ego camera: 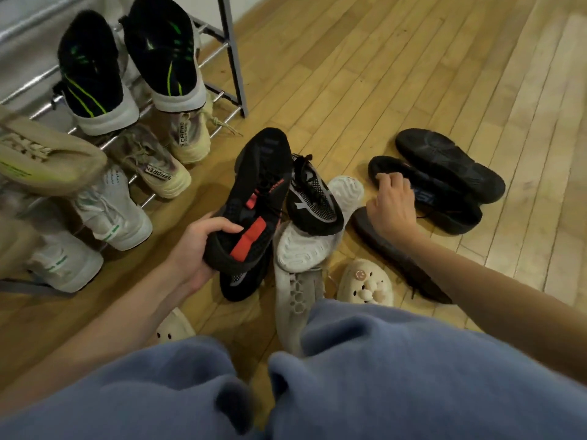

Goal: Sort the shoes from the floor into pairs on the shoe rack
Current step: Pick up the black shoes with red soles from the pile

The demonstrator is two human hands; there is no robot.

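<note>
My left hand (pixel 197 249) grips the heel of a black sneaker with red-orange stripes (pixel 254 198), held above the floor pile. My right hand (pixel 390 208) reaches over a black shoe with blue lettering (pixel 444 204) lying on the floor, fingers spread and touching its toe end; whether it grips the shoe I cannot tell. Beside that shoe a black shoe lies sole up (pixel 451 163). The metal shoe rack (pixel 222 52) at the left holds a black-and-green pair (pixel 127 65), a beige pair (pixel 165 160) and a white pair with green marks (pixel 111 217).
On the wooden floor lie a black-and-white knit sneaker (pixel 314 201), a white-soled grey shoe (pixel 298 281), a dark shoe (pixel 397 258) under my right forearm, and two cream clogs (pixel 365 284) (pixel 174 328). A tan knit shoe (pixel 47 160) sits at the rack's left. My blue-clad knees fill the foreground.
</note>
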